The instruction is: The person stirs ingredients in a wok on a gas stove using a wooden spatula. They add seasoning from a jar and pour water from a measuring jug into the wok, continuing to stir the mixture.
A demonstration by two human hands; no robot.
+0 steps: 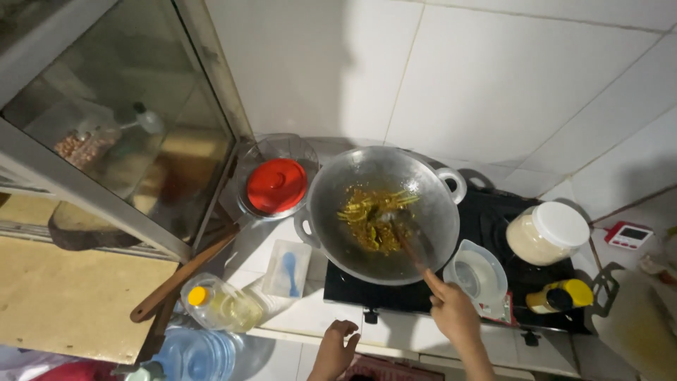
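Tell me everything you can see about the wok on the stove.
The wok is round, grey and metallic-looking, with two small loop handles on opposite sides. It sits level on the left burner of the black stove. Inside lies a yellow-brown food mix with pale green strips. A spatula, held by the right hand, rests in the food.

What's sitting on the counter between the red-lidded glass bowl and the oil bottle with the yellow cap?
In the head view, a small clear plastic container with a blue spoon in it lies between the glass bowl and the oil bottle.
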